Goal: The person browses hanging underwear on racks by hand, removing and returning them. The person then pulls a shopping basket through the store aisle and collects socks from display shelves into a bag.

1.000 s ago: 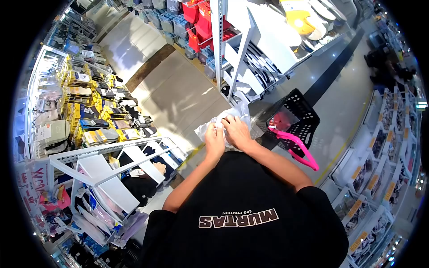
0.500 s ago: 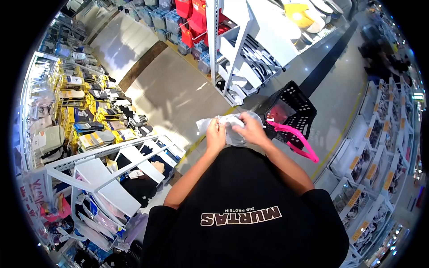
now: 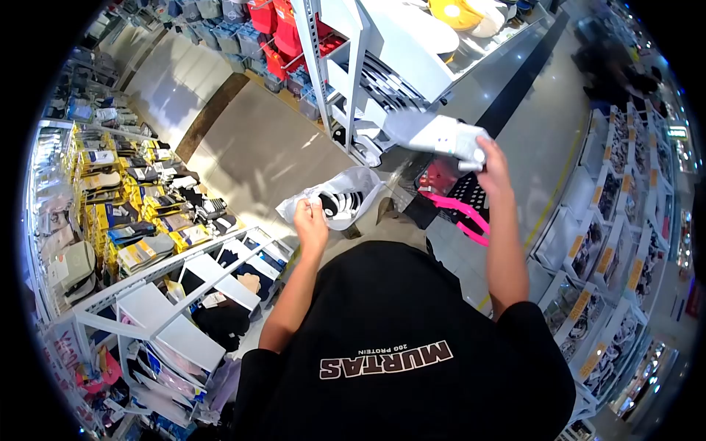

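My left hand is closed on the edge of a clear plastic bag. Black-and-white striped items, which look like socks, show inside its opening. Off to the right, my right hand grips one end of a pair of pale grey and white socks. The far end of the socks is smeared by motion and held out over the floor, apart from the bag. Below them is a black perforated shopping basket with a pink handle, holding a red item in clear wrapping.
Packs of socks in yellow packaging hang on the left. A white display rack stands ahead, with red goods beyond. White shelving with orange labels runs along the right. A blurred person is at the far right.
My hands have moved apart. The right one has swung right and forward with the socks, while the left has shifted left with the bag, whose striped contents now show.
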Demonstrator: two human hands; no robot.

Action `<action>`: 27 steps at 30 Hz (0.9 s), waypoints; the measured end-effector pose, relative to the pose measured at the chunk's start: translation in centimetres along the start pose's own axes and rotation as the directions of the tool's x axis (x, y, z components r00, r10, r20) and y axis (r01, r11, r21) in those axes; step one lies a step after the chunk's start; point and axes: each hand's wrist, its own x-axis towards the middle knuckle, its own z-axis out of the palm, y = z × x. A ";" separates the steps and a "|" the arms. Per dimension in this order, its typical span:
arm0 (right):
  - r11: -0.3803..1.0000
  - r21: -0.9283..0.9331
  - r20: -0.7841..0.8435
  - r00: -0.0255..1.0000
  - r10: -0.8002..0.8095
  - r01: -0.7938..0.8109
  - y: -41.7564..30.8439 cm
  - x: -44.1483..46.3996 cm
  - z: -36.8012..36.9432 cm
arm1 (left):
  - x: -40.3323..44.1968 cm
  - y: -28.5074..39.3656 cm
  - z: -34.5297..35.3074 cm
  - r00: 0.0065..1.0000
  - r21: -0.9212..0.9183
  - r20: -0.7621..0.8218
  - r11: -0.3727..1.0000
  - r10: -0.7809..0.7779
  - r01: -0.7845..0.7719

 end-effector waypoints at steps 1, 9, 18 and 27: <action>0.996 0.087 0.034 0.999 0.018 -0.021 0.1 2.7 -1.4 | -0.4 -0.1 -0.1 1.000 0.019 -0.018 1.000 0.004 -0.003; 0.973 -0.219 -0.073 0.994 -0.087 0.069 -1.6 17.9 3.9 | -3.4 2.0 0.4 0.988 -0.011 -0.151 1.000 -0.029 0.028; -0.118 -0.886 0.457 0.803 -0.383 0.448 4.5 34.3 1.6 | -6.6 6.0 4.7 0.961 -0.024 -0.274 0.999 -0.032 0.026; 0.580 -0.553 0.578 0.777 -0.250 0.598 0.6 13.2 6.0 | -6.7 6.2 9.3 0.970 -0.065 -0.238 0.996 0.044 -0.061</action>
